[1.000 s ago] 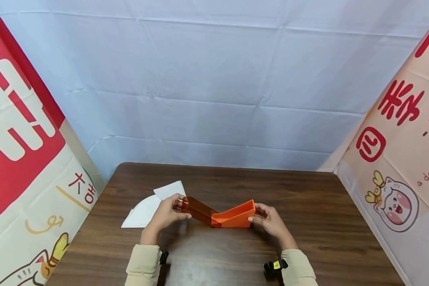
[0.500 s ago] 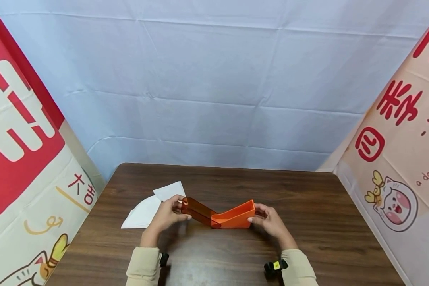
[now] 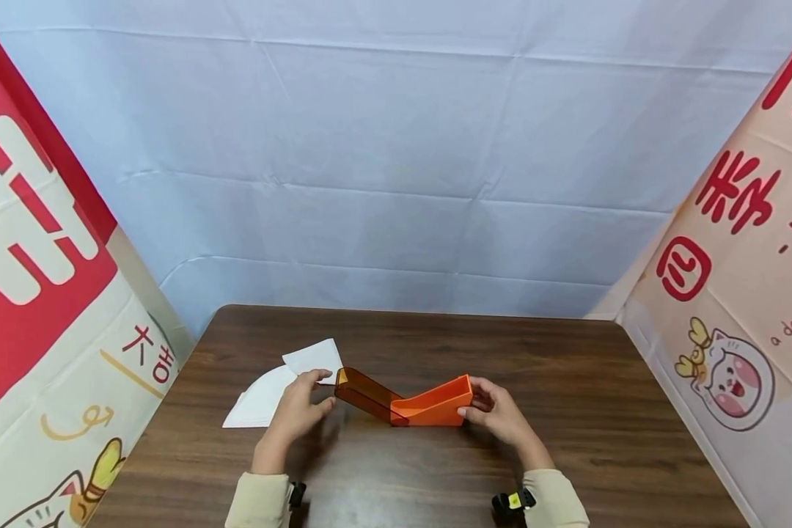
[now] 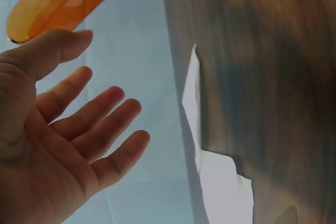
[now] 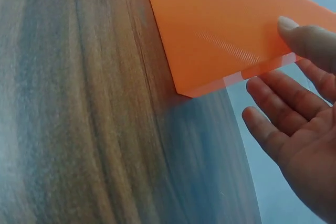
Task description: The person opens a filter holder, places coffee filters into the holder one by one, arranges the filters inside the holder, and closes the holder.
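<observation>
An orange plastic box (image 3: 432, 408) stands on the table, its see-through amber lid (image 3: 366, 396) swung open to the left and tilted up. My right hand (image 3: 499, 416) holds the box at its right end; in the right wrist view the thumb (image 5: 302, 38) lies on the orange side wall, and the other fingertips spread below its edge. My left hand (image 3: 300, 411) is beside the lid's raised end, fingers apart with nothing between them. In the left wrist view a small gap or light touch between thumb and lid (image 4: 58, 9) cannot be told apart.
White fan-shaped papers, like coffee filters (image 3: 259, 398), lie on the brown wooden table (image 3: 534, 352) behind and left of my left hand. One more white sheet (image 3: 315, 357) overlaps them at the back. A pale cloth (image 3: 383, 147) hangs behind the table, with printed cloths at both sides.
My left hand has let go of the amber lid and drawn back slightly to the left, its fingers spreading. The lid stays raised. My right hand remains at the box.
</observation>
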Motion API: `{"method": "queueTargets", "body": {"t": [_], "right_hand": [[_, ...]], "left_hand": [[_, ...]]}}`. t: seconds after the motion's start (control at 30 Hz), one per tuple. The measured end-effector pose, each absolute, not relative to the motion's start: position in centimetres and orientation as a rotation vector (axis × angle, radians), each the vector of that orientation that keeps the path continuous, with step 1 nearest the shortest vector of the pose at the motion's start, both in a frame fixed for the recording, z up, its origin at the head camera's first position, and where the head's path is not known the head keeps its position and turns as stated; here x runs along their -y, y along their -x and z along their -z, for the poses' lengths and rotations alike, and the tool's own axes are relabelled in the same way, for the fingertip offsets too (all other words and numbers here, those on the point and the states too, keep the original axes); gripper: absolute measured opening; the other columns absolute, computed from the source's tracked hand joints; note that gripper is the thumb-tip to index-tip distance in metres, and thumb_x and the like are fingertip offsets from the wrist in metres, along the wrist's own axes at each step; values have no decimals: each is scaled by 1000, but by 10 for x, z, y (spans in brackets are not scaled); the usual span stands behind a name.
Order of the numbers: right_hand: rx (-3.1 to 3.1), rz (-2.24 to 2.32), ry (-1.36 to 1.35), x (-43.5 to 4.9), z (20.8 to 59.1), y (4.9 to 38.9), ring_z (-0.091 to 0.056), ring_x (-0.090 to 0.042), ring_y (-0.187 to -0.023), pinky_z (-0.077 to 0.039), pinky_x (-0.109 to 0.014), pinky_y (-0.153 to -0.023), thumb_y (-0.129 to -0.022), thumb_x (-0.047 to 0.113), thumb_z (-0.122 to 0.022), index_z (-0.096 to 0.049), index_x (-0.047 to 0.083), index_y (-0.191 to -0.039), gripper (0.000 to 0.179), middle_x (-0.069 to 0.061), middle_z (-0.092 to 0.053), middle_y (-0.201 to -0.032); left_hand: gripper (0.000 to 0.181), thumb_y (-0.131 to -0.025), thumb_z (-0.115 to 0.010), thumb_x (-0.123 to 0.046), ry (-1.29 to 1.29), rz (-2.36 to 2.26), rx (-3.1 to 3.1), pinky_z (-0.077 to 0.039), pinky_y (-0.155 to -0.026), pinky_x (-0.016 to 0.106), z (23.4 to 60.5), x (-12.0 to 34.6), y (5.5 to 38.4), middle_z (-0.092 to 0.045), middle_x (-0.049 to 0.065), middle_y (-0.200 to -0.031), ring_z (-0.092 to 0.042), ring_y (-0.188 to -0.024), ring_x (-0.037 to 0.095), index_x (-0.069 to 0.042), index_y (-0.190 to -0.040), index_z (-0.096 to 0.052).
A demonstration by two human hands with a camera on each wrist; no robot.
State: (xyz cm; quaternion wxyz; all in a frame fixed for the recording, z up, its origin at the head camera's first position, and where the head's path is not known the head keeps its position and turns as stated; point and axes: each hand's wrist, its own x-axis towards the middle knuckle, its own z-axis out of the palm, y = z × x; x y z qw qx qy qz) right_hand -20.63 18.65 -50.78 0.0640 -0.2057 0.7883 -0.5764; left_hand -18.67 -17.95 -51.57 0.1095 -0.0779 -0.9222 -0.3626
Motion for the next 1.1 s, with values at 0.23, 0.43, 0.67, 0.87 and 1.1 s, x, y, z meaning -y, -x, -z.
{"method": "queueTargets", "body": {"t": [0.23, 0.43, 0.67, 0.87, 1.1], "right_hand": [[-2399, 1717, 601, -185, 509, 205, -61, -26, -94, -48, -31, -81, -79, -5, -69, -54, -11, -114, 38, -20, -61, -105], [-2382, 1710, 608, -183, 511, 205, -60, -32, -92, -50, -28, -77, -79, -6, -69, -55, -10, -109, 33, -19, -62, -101], [-2390, 1707, 572, -183, 510, 203, -60, -33, -92, -49, -26, -76, -80, -3, -70, -56, -8, -109, 33, -17, -62, -101], [-2368, 1734, 572, -184, 512, 205, -60, -31, -93, -49, -27, -76, -80, -2, -70, -56, -8, -110, 33, -18, -62, -102], [-2367, 1734, 602, -186, 516, 206, -61, -29, -92, -50, -27, -76, -80, -1, -70, -57, -8, -110, 33, -17, -63, -101]], "left_hand": [[33, -75, -73, -7, 215, 898, 2724, -44, -83, 47, 523, 193, 197, -61, 13, -105, -57, -98, 33, -4, -107, -64], [29, -74, -73, -7, 216, 788, 2762, -45, -81, 47, 527, 200, 206, -62, 15, -105, -58, -99, 34, -5, -102, -66], [26, -74, -72, -7, 224, 750, 2801, -46, -80, 46, 528, 202, 218, -62, 14, -103, -59, -95, 33, -5, -99, -67], [28, -71, -70, -5, 245, 678, 2836, -48, -73, 45, 534, 205, 229, -61, 14, -102, -60, -90, 33, -5, -99, -67], [33, -66, -69, 0, 265, 556, 2826, -49, -68, 47, 541, 209, 240, -61, 15, -104, -60, -91, 34, -4, -99, -67]]}}
